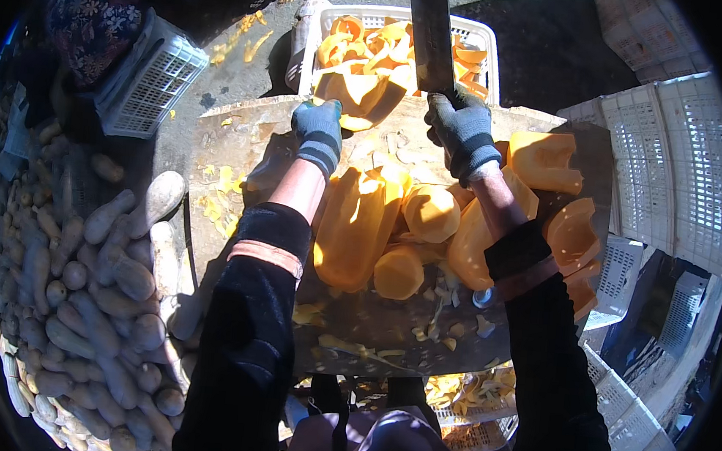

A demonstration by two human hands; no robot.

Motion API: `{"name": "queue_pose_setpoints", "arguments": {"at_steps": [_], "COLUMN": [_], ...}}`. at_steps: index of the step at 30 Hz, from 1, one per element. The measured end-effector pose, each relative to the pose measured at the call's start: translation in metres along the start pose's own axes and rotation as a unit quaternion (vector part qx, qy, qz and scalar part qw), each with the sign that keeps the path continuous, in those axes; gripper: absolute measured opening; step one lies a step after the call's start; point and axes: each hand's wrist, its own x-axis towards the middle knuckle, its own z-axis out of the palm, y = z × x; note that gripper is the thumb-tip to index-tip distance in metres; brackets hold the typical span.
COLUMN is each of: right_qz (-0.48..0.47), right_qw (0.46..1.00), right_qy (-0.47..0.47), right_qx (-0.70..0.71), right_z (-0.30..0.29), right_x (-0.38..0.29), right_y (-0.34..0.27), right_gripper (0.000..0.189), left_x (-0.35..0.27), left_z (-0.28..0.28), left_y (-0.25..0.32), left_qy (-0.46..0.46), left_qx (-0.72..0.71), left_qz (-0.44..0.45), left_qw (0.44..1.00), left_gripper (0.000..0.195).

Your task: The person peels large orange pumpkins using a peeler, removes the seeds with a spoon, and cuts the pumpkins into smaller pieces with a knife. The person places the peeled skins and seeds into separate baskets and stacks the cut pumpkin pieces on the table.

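Observation:
My left hand (319, 130), in a grey-blue work glove, grips the lower left edge of a hollow orange squash piece (360, 95) at the board's far edge. A wide, dark cleaver (432, 37) stands out from my gloved right hand (462, 130), which is closed round its handle; the blade points away from me over the basket. Nearer to me on the wooden cutting board (240, 146) lie peeled squash lengths, among them a long one (351, 231) and a round-ended one (432, 213). Hollowed squash pieces (573, 236) rest along the right side.
Beyond the board stands a white plastic basket (497, 64) of cut squash. Unpeeled butternut-type squash (105, 326) are heaped at left. White crates (671, 161) are stacked at right; another crate (156, 79) stands far left beside floral fabric (97, 26). Peelings (475, 387) fill a low crate near my legs.

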Motion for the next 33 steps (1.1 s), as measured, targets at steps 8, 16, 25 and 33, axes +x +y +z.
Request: {"name": "queue_pose_setpoints", "arguments": {"at_steps": [8, 16, 25, 33], "right_qz": [-0.079, 0.168, -0.077, -0.098], "right_qw": [0.843, 0.972, 0.996, 0.852], "right_qy": [-0.098, -0.124, 0.014, -0.072], "right_qx": [-0.523, -0.11, 0.032, -0.509], "right_z": [-0.003, 0.01, -0.009, 0.004], "right_x": [0.021, 0.03, -0.016, 0.0], "right_y": [0.042, 0.057, -0.014, 0.054], "right_gripper": [0.03, 0.018, 0.016, 0.029], "left_x": [-0.005, -0.011, -0.02, -0.039], "left_z": [0.007, -0.006, 0.024, 0.023], "left_y": [0.002, -0.007, 0.009, 0.011], "left_qy": [-0.014, -0.028, -0.054, -0.068], "left_qx": [-0.051, -0.267, -0.3, -0.228], "left_qz": [0.016, -0.147, -0.18, -0.053], "left_qw": [0.998, 0.952, 0.935, 0.97], "left_gripper": [0.023, 0.029, 0.04, 0.02]}}
